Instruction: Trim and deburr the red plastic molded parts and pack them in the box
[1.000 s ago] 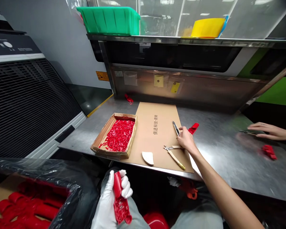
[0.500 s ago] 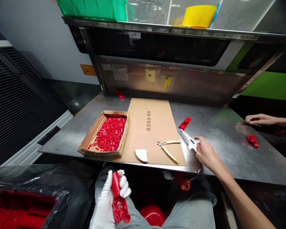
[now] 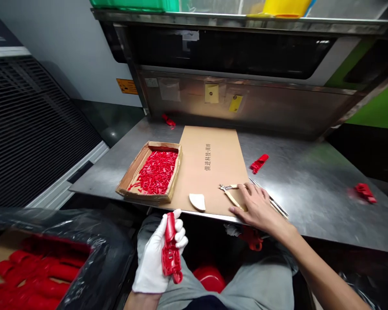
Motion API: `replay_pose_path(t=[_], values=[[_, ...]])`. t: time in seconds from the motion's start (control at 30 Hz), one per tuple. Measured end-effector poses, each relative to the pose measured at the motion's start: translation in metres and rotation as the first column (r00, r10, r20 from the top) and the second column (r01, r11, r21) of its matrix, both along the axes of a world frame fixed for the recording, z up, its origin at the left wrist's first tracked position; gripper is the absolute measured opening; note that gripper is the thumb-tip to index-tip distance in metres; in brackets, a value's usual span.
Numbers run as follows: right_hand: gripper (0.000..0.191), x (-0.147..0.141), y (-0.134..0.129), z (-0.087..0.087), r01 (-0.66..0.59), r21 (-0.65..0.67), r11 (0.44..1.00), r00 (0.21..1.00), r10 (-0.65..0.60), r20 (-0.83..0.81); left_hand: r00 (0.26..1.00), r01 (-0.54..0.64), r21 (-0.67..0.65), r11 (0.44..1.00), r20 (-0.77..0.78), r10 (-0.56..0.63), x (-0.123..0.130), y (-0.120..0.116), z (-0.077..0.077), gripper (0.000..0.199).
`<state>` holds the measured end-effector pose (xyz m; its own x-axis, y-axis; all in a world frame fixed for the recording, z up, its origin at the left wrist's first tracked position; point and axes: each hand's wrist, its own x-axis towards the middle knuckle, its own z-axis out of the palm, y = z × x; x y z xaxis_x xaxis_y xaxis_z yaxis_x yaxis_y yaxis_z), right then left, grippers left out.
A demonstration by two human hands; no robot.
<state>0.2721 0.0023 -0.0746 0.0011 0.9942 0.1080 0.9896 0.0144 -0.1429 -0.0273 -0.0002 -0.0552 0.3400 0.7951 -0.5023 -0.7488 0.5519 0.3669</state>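
My left hand [image 3: 157,258], in a white glove, is wrapped round a red plastic part [image 3: 171,254] above my lap. My bare right hand [image 3: 257,206] lies over the handles of the cream-handled nippers [image 3: 232,198], fingers apart and palm down; whether it grips them is not visible. The nippers rest on the brown cardboard sheet [image 3: 210,146], jaws pointing left. A silver knife-like tool [image 3: 278,206] lies beside the sheet, partly behind my right hand. On the sheet's front edge sits a white curved piece [image 3: 197,201].
A cardboard tray [image 3: 123,189] of small red pieces stands left of the sheet. More red parts [image 3: 259,163] lie on the metal table [image 3: 313,185]. At lower left is a plastic-lined box [image 3: 110,258] of red parts. A metal shelf [image 3: 213,20] spans the back.
My right hand has let go of the knife-like tool and moved left onto the nippers. The view has shifted. The other person's hand at the right is out of view.
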Motion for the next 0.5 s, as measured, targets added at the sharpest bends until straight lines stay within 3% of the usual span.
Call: replay_pose_path(t=[0.1,0.2,0.3,0.37,0.5], values=[[0.053,-0.004,0.001,0.0,0.006,0.004,1.0,1.0,-0.006,-0.008,0.994,0.003,-0.063,0.998,0.107,0.004,0.002,0.004,0.011,0.028],[0.053,-0.006,-0.013,0.014,-0.036,-0.002,0.999,0.997,0.035,-0.062,0.979,0.043,-0.116,0.992,0.204,-0.019,0.006,0.006,0.016,0.03],[0.041,-0.015,-0.04,0.042,-0.252,-0.06,0.966,0.937,0.228,-0.266,0.97,0.088,-0.12,0.989,0.237,-0.057,0.011,0.005,0.015,0.03],[0.048,-0.026,-0.058,0.061,-0.406,-0.04,0.913,0.856,0.365,-0.366,0.967,0.111,-0.096,0.989,0.239,-0.085,0.014,0.004,0.015,0.03],[0.066,-0.057,-0.073,0.082,-0.544,0.171,0.822,0.772,0.57,-0.281,0.975,0.12,-0.033,0.992,0.192,-0.112,0.018,-0.002,0.02,0.027]])
